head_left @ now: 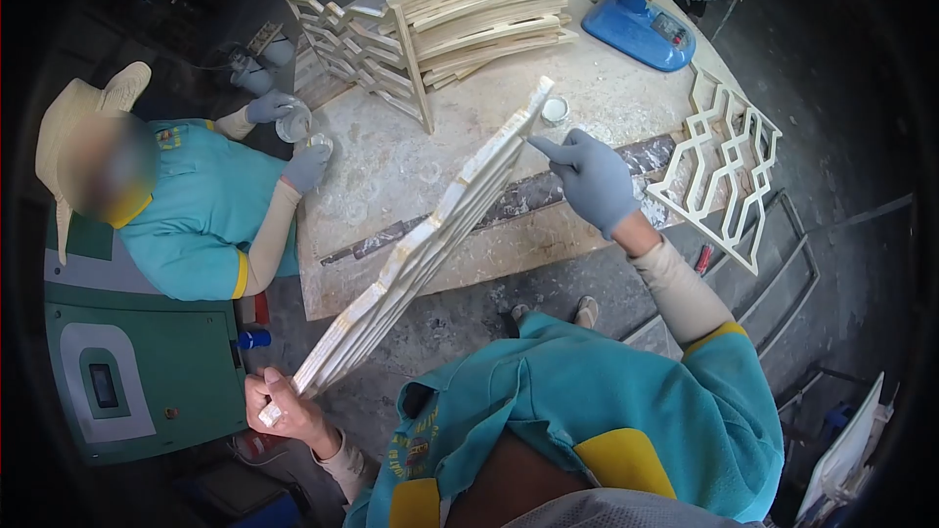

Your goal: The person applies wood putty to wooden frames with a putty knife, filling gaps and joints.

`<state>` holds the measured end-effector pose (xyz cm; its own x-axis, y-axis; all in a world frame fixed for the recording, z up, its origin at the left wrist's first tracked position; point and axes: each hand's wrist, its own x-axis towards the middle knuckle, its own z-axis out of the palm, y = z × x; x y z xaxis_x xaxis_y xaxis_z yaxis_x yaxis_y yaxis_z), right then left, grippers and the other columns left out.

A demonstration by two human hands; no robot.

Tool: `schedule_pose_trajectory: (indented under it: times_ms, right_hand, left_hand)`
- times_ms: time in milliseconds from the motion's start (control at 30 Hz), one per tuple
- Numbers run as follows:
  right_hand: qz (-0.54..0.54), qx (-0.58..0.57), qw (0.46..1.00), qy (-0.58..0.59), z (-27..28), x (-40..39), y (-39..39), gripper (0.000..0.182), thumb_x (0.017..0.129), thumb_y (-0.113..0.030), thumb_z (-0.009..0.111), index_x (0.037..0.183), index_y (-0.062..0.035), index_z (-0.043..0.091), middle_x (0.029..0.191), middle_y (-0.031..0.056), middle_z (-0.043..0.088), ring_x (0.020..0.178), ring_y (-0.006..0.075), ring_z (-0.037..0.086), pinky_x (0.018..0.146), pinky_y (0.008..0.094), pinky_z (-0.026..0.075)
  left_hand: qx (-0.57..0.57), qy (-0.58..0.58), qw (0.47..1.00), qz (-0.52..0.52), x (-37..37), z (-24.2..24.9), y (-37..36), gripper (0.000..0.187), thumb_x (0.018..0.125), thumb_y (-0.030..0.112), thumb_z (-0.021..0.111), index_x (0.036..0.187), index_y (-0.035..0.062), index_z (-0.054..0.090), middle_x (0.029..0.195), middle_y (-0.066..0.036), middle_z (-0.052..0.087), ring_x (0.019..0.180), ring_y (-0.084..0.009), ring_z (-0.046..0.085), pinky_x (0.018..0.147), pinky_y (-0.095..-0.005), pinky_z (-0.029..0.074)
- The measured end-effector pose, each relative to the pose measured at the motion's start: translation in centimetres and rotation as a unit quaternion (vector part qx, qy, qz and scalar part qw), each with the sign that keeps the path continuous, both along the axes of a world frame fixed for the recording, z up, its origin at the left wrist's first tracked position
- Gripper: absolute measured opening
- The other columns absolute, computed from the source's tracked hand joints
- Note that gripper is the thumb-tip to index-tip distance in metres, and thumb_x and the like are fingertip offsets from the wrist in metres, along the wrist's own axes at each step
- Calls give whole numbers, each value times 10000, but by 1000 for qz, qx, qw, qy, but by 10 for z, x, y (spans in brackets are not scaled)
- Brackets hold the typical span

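A long wooden lattice panel (pixel 411 252), seen nearly edge-on with whitish patches along its edge, slants up across the view. My bare left hand (pixel 286 404) is closed around its lower end. Near the upper end is my right hand (pixel 593 178) in a grey glove, its index finger stretched toward the panel's edge and the other fingers curled under. What those curled fingers hold, if anything, is hidden. Just beyond that fingertip a small tub of whitish paste (pixel 555 110) rests on the worktable (pixel 362 166).
A co-worker (pixel 210 205) at left holds a clear container (pixel 293 124) in gloved hands. Stacked panels (pixel 489 29) stand at the back, with one panel (pixel 362 49) leaning there. A blue fan (pixel 641 24) is at back right. Another lattice panel (pixel 722 166) overhangs the right edge.
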<state>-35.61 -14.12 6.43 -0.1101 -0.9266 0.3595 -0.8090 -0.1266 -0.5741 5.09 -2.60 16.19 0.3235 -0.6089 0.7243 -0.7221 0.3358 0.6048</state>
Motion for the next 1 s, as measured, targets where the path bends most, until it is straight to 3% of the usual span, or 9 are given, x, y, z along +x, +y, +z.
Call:
schedule_pose_trajectory:
  times_ms: [100,267,400,500,567,767,900,967,1000]
  right_hand:
    - [85,9,995,-48,8,-12,7,399,897,-93,586,1220,-287,716,799,106,573,700,304,610,623,407,497]
    - [-18,-19,1000,15,-5,1,5,370,884,-99,609,1201,-248,728,780,121,561,691,317,620,620,406,494]
    - [0,-19,1000,10,-2,-12,18,384,860,-99,639,1209,-233,723,768,134,591,701,309,624,610,389,491]
    - [121,-29,985,-123,-5,-33,11,348,887,-116,656,1226,-170,714,727,96,629,595,237,606,523,334,471]
    - [24,251,868,-429,22,-23,9,277,929,-146,660,1183,-49,717,694,56,642,488,142,544,427,273,407]
    - [99,268,724,-627,-11,-29,8,276,948,-172,650,1067,68,715,649,41,615,446,89,505,365,231,331]
    - [38,336,794,-506,-28,-31,26,257,944,-160,638,1115,18,709,670,79,647,475,140,556,417,272,402]
    - [12,88,959,-270,-46,-27,30,263,916,-130,630,1157,-56,704,747,118,658,554,238,609,507,345,478]
    - [11,91,958,-271,-38,-25,31,263,916,-130,630,1157,-56,704,747,118,658,554,238,609,507,345,478]
  left_hand:
    - [-11,-10,1000,-24,3,1,-3,440,951,185,630,629,42,367,550,-24,389,518,-106,337,512,-302,278]
    - [-20,-39,998,-41,-2,5,-6,415,956,146,614,647,44,357,582,-11,385,548,-90,321,506,-291,248]
    - [-25,-62,997,-31,-4,13,-8,429,947,152,621,625,37,362,552,-21,369,542,-108,330,531,-303,278]
    - [-13,-30,999,-19,-4,10,-8,450,936,183,641,600,35,381,514,-26,358,518,-120,342,539,-312,306]
    - [-9,-13,1000,-20,-6,11,-9,452,935,186,642,598,35,382,514,-23,354,516,-121,340,542,-311,308]
    - [-26,-49,998,-18,-11,14,-9,466,936,210,647,591,26,394,506,-33,389,498,-122,343,522,-312,301]
    - [-12,-50,998,-24,-12,19,-8,455,933,203,651,589,24,412,504,-38,419,499,-126,366,518,-310,311]
    - [-16,-51,998,-32,-12,18,-10,451,931,200,652,589,24,418,504,-38,423,498,-129,371,518,-311,314]
    - [-20,-59,997,-36,-12,19,-10,447,931,197,654,590,21,424,502,-41,422,497,-132,373,512,-312,312]
